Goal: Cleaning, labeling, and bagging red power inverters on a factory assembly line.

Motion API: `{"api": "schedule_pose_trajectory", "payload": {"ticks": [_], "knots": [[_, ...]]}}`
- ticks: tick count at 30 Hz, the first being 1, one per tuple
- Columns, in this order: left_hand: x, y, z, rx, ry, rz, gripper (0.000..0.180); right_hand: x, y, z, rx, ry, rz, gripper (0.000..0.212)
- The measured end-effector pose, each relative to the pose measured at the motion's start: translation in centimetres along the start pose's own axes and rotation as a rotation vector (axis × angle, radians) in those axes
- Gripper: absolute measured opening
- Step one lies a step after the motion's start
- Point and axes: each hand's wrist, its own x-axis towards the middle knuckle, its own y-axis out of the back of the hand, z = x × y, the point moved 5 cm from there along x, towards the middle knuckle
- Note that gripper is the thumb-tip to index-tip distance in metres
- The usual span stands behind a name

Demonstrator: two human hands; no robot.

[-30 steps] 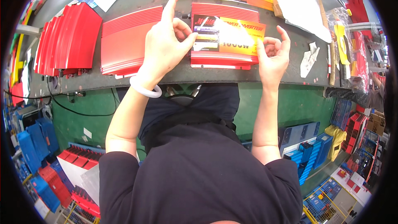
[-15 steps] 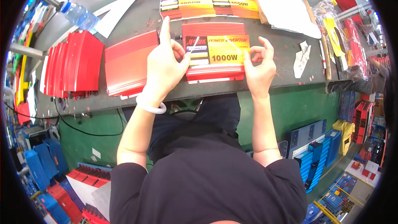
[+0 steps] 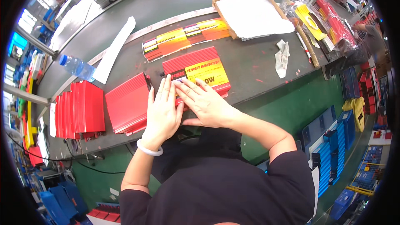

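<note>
In front of me on the bench lies a red power inverter (image 3: 191, 59) with a yellow, red and black label (image 3: 210, 72) on its top. My right hand (image 3: 208, 105) lies flat across the label's left part, fingers stretched out. Beside it my left hand (image 3: 163, 114) is also flat, its fingertips at the label's left end and the case's left edge. Both hands hold nothing and cover part of the label. To the left, close to my left hand, lies a second red inverter case (image 3: 127, 102) with no label on the face I see.
A strip of labels (image 3: 183, 37) lies behind the inverter, beside a shallow box with white sheets (image 3: 254, 16). Several red cases (image 3: 81, 110) stand in a row at left, near a water bottle (image 3: 77, 67). A crumpled paper (image 3: 282, 58) and a yellow-handled tool (image 3: 310, 21) are at right.
My hands have gone from the label's two sides to lying flat together over its left part. The right hand moved left and its fingers straightened. The view has turned.
</note>
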Motion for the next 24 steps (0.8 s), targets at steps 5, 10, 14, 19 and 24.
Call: {"api": "schedule_pose_trajectory", "payload": {"ticks": [5, 10, 14, 19, 24], "knots": [[-0.2, -0.5, -0.2, 0.069, -0.053, -0.001, 0.08, -0.7, 1.2, 3.9, -0.071, -0.1, -0.082, 0.088], [-0.3, -0.3, -0.2, 0.029, -0.057, -0.004, 0.083, -4.5, 3.9, 10.8, -0.272, -0.511, -0.12, 0.084], [1.3, 0.7, 0.9, -0.003, -0.042, -0.007, 0.091, -7.0, 3.7, 11.5, -0.098, -0.491, 0.279, 0.072], [2.8, -0.9, 2.0, -0.071, -0.143, -0.009, 0.096, -2.5, 1.8, 2.5, -0.088, -0.193, 0.078, 0.067], [1.1, -1.0, 0.2, 0.002, 0.015, 0.04, 0.095, -4.3, 2.5, 4.3, -0.188, -0.297, 0.082, 0.066]]}}
